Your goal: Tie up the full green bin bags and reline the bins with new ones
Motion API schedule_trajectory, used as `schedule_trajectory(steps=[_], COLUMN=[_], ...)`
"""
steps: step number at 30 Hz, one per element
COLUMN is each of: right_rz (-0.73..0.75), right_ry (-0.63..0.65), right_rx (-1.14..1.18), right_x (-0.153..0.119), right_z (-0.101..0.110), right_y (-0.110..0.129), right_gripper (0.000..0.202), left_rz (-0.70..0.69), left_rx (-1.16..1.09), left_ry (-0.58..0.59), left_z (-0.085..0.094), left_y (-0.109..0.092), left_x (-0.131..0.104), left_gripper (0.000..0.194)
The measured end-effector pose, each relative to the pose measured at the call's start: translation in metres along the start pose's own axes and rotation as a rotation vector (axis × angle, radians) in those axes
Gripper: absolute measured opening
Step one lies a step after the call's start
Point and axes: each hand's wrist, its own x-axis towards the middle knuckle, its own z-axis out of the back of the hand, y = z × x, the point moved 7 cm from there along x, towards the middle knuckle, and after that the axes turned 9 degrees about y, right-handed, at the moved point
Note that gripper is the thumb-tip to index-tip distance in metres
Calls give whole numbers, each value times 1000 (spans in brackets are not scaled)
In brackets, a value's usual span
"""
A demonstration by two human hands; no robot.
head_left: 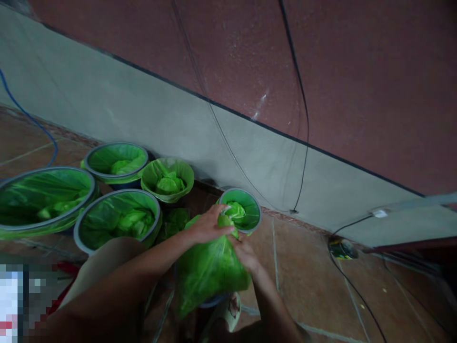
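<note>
A translucent green plastic bag (214, 267) hangs between my knees, its upper part gathered into a narrow neck. Around that neck, from the left, my left hand (210, 224) is closed. My right hand (244, 252) grips the bag just below, on the right side. The bag's contents cannot be made out. Right behind my hands stands a small round bin (258, 209) with a green bag bunched inside. Under the held bag a bluish rim shows in part; what it belongs to is mostly hidden.
To the left stand several bins lined with green bags: a large bin (93, 190), a nearer bin (157, 209), a back bin (146, 159) and a small bin (192, 176). A wall (160, 109) runs behind. Black cable (352, 283) and a dark can (342, 248) lie on the tiled floor (307, 271).
</note>
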Motion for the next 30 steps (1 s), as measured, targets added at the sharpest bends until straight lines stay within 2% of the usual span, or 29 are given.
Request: schedule_trajectory(steps=[2, 3, 5, 7, 8, 10, 12, 14, 15, 16, 19, 21, 22, 24, 26, 28, 30], right_rz=[-87, -123, -162, -168, -149, -51, 84, 174, 188, 184, 151, 143, 143, 146, 176, 246, 314], right_ry=[-84, -117, -142, -87, -56, -37, -42, -15, -1, -10, -120, -181, -217, -332, -468, -589, -683], right_rx=[123, 173, 230, 202, 144, -59, -300, -476, -530, -571, -634, -607, -573, -483, -399, -369, -395], right_x=[-4, -6, -11, -15, -18, -26, -36, -42, -42, -40, -26, -12, -5, 11, 31, 55, 83], right_z=[6, 7, 7, 2, 0, 1, 0, -9, -14, -18, -21, -17, -12, 4, 19, 26, 22], right_y=[-4, -5, -2, 8, 15, 33, 50, 58, 58, 57, 58, 66, 72, 85, 102, 122, 139], right_gripper=[45, 46, 46, 47, 49, 53, 70, 91, 93, 87, 50, 36, 34, 34, 34, 34, 34], left_rz=[-118, -136, -94, -28, -10, 9, 23, -3, -28, -52, -77, -83, -91, -91, -52, 3, 31], left_rx=[100, 143, 223, 285, 306, 309, 294, 237, 205, 186, 203, 238, 247, 255, 233, 177, 117], left_ry=[166, 242, 314, 318, 315, 298, 277, 248, 242, 239, 233, 162, 81, -136, -337, -412, -386], left_z=[-13, -20, -31, -35, -36, -34, -27, -17, -12, -7, 8, 23, 34, 57, 77, 86, 84], left_y=[-12, -14, -7, 4, 8, 14, 15, 10, 7, 2, -8, -14, -17, -22, -23, -21, -21], left_x=[-8, -12, -16, -16, -15, -11, -7, -5, -4, -4, -2, 0, 0, -1, -6, -10, -10], left_gripper=[69, 69, 48, 15, 6, 16, 19, 19, 19, 19, 18, 12, 14, 34, 44, 40, 35])
